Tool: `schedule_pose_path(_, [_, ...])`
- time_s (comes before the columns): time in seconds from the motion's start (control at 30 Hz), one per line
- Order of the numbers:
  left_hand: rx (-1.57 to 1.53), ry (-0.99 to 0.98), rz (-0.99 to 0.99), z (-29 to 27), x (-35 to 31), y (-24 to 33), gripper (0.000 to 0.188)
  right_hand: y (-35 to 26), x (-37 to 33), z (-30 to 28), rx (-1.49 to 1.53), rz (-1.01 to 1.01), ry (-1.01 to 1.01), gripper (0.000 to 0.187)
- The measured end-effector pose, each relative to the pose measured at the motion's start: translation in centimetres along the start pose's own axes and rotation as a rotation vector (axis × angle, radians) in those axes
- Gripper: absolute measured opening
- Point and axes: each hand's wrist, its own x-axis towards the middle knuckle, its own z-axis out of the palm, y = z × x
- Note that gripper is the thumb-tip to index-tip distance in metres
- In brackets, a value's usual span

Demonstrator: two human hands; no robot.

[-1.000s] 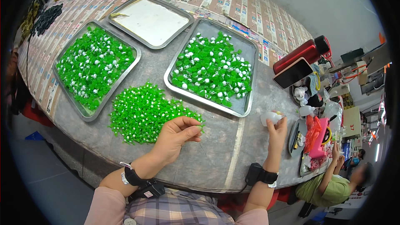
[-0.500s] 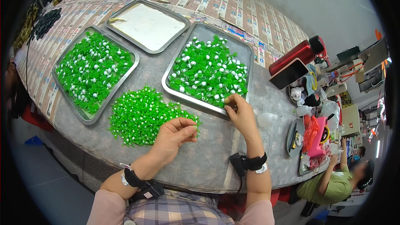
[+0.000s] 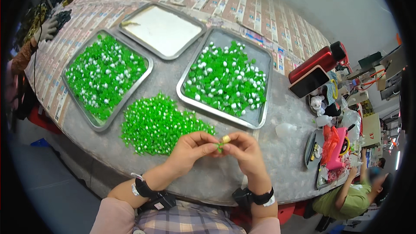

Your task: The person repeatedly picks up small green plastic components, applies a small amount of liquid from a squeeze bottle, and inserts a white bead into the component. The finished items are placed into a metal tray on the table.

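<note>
My left hand [image 3: 189,151] and my right hand [image 3: 248,155] meet in front of me, fingertips almost touching. Both pinch at one small green plastic piece [image 3: 219,148], mostly covered by the fingers. A yellowish finger cover [image 3: 225,139] sits on a fingertip of the right hand. Just beyond the hands lies a loose pile of small green and white pieces [image 3: 158,123]. Behind the right hand, a metal tray [image 3: 217,111] holds green parts with white, eye-like balls. A second metal tray [image 3: 126,98] at the left holds similar parts.
A tray with a white surface [image 3: 167,30] stands at the back. To the right are a red bottle [image 3: 314,63], a phone [image 3: 309,81], a small translucent bottle [image 3: 285,129] and a pink holder [image 3: 337,149]. One person sits at the right; another's gloved hand [image 3: 47,28] reaches in at far left.
My right hand has left the right tray's near edge and come to my left hand, which shifted slightly right. A gloved hand has appeared at the far left. The view has shifted slightly.
</note>
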Motion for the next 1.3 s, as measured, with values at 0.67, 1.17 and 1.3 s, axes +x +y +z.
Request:
schedule_pose_path(0.67, [-0.096,0.111,-0.03,-0.3,0.2,-0.3,0.011,1.1,-1.1,0.6,-0.193,-0.259,0.188,0.023])
schedule_pose_path(1.17, [0.298,0.089,0.131,0.3,-0.1,-0.3,0.011,1.0,-1.1,1.2,-0.219,-0.278,0.209,0.018])
schedule_pose_path(1.3, [0.423,0.099,0.163,0.3,-0.2,-0.2,0.008,1.0,-1.2,0.9,-0.293,-0.247,0.197,0.019])
